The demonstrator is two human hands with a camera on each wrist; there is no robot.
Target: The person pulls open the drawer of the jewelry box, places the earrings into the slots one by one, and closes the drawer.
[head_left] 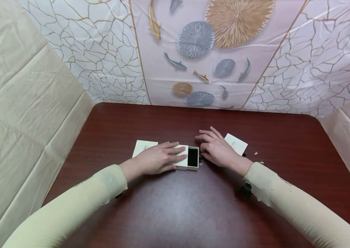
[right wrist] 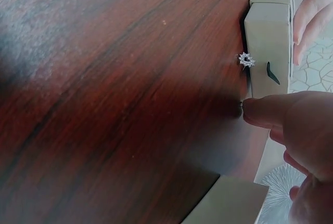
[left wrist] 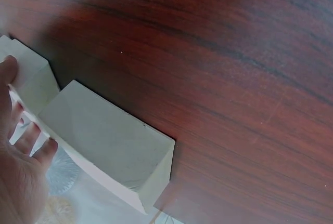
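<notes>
A small white drawer box (head_left: 183, 161) lies at the table's middle, its drawer (head_left: 192, 157) slid out to the right and showing a black lining. My left hand (head_left: 162, 157) lies over the box; in the left wrist view the thumb (left wrist: 7, 71) and fingers (left wrist: 32, 136) hold its sides. My right hand (head_left: 213, 146) rests just right of the drawer with fingers spread and straight. Its thumb (right wrist: 268, 112) touches the table beside the drawer front (right wrist: 268, 47). A tiny sparkling stud (right wrist: 245, 59) lies on the wood against that front, near a black pull tab (right wrist: 272, 73).
A flat white box (head_left: 143, 147) lies behind my left hand and another (head_left: 236, 143) behind my right. Two tiny pale pieces (head_left: 256, 153) (head_left: 261, 162) lie to the right. The dark wood table (head_left: 175, 206) is walled in by patterned and cream cloth (head_left: 22, 113).
</notes>
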